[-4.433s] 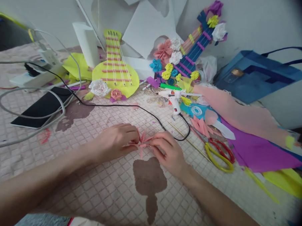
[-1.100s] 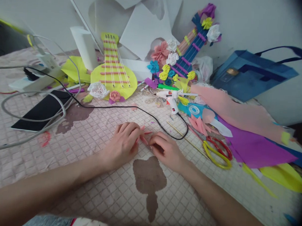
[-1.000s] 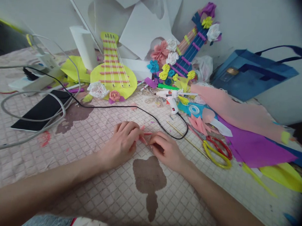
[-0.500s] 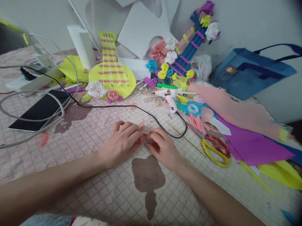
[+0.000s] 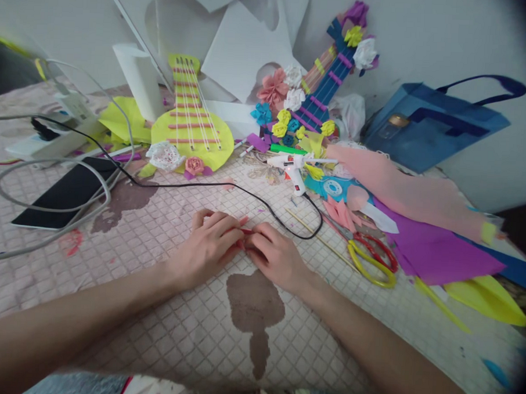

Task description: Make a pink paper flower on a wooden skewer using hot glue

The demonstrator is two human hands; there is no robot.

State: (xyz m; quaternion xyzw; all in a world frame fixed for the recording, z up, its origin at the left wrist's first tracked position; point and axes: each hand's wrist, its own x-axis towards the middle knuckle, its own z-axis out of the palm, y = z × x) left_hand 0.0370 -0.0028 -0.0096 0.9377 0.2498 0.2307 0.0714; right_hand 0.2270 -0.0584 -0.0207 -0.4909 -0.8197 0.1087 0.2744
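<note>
Both hands meet over the quilted tablecloth at the middle of the view. My left hand is closed, its fingers pinching a small strip of pink crepe paper. From the other side my right hand pinches the same strip, fingertips almost against the left ones. Most of the strip is hidden under the fingers. Beyond the hands stands a yellow paper guitar with white strings, pink bars and paper flowers at its base. A blue paper guitar decked with flowers leans to its right.
A white glue gun lies beyond the right hand, its black cord crossing the table. Scissors, a wooden stick and purple paper lie to the right. A black tablet-like slab lies left; a blue bag stands back right.
My right hand has moved left, closing the small gap to my left hand. The pink strip between them is now more covered. The whole view has shifted slightly.
</note>
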